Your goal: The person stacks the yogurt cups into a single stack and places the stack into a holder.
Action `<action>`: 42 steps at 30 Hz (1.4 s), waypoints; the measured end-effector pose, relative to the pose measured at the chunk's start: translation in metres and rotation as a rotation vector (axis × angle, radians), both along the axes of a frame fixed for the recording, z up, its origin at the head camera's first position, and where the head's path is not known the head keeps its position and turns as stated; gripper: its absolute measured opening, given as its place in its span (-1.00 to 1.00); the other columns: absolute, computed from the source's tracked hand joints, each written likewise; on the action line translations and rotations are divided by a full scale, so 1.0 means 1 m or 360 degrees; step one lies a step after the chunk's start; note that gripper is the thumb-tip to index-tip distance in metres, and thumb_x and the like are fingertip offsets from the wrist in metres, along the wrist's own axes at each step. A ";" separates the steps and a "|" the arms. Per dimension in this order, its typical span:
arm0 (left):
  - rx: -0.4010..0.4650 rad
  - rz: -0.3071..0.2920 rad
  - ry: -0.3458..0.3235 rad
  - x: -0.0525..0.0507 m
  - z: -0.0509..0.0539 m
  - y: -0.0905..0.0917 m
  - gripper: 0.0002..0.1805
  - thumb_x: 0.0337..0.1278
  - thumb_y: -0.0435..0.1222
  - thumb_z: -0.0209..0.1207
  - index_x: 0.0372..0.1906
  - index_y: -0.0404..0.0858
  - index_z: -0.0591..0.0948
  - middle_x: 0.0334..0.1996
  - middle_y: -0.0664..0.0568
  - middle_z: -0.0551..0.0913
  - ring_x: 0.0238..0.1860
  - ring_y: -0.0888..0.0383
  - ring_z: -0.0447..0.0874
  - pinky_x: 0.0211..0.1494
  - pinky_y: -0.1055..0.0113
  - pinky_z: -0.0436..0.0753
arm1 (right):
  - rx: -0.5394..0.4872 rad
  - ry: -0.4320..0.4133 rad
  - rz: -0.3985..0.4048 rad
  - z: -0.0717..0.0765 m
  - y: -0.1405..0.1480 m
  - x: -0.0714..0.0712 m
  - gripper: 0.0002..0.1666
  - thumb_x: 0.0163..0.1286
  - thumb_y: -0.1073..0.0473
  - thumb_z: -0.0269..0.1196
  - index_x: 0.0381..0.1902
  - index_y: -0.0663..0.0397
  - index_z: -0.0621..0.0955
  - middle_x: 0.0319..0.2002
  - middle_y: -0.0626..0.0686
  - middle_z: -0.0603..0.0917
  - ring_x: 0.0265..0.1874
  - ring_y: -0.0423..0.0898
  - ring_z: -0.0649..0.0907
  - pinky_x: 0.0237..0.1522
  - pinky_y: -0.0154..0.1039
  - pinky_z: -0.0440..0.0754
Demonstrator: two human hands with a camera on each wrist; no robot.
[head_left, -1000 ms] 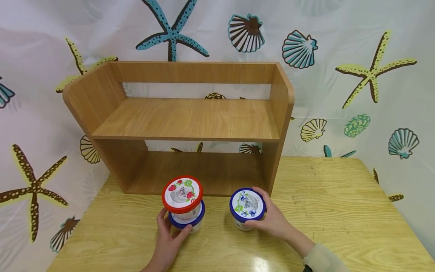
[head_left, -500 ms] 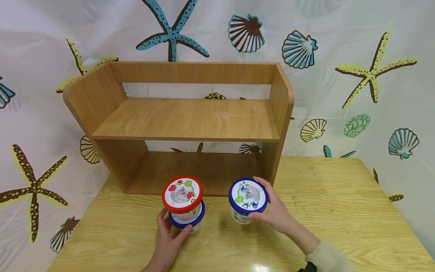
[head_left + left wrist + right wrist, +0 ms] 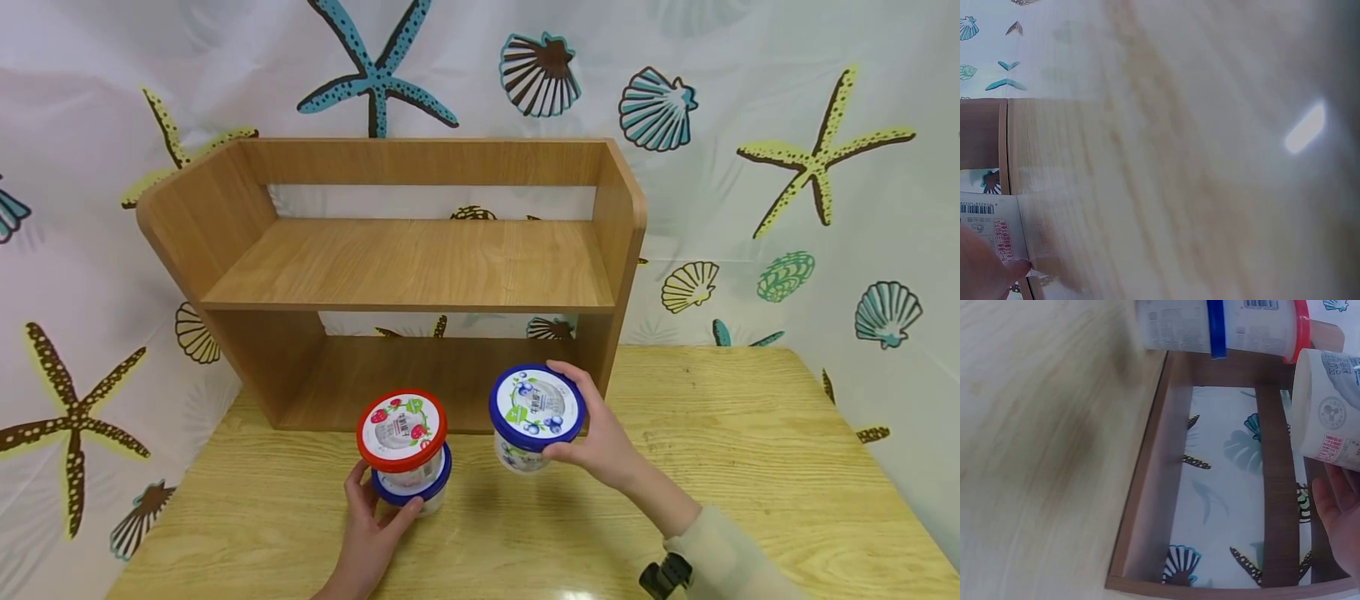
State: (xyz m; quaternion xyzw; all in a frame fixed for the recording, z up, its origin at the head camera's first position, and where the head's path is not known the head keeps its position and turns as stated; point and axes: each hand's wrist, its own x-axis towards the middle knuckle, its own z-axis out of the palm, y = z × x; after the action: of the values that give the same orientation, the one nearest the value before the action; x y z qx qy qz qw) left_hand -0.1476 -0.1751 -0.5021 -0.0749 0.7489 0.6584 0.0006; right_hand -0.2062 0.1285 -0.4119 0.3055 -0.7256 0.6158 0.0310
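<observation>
Tabletop (image 3: 750,458) is showing smooth wood grain, glossy, reflecting light. Shelf (image 3: 420,258) is looking like smooth wood, satin. 3 tubs (image 3: 523,457) are wearing smooth plastic-looking lids (image 3: 537,408). Backdrop (image 3: 750,42) is looking like faintly shiny cloth.

Shelf (image 3: 420,262): lower board's front edge partly hidden by the red-lidded cup (image 3: 401,429) and the raised blue-lidded cup (image 3: 534,417).
Lower blue-lidded cup (image 3: 435,492): in front of the shelf, lid mostly covered.
Left hand (image 3: 373,527): in front of the shelf, cut by the left wrist view's left edge.
Right hand (image 3: 606,446): cut by the right wrist view's right edge.
Table (image 3: 1116,206): grain blurred in the left wrist view.
</observation>
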 end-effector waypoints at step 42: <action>0.0030 -0.0015 0.0020 0.000 0.000 0.000 0.04 0.22 -0.26 0.28 0.43 -0.19 -0.30 0.40 -0.37 -0.06 0.42 -0.34 -0.08 0.30 -0.27 0.24 | -0.0004 0.0118 0.0165 0.060 -0.069 -0.033 0.36 -0.13 -0.57 0.32 0.44 0.09 0.16 0.31 0.20 0.32 0.23 0.10 0.40 0.22 0.02 0.45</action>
State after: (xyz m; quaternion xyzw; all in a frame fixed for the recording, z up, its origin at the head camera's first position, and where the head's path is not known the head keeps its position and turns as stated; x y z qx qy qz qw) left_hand -0.1478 -0.1754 -0.5020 -0.0671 0.7430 0.6660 -0.0002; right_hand -0.2393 0.0599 -0.3518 0.3653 -0.7062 0.6059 0.0262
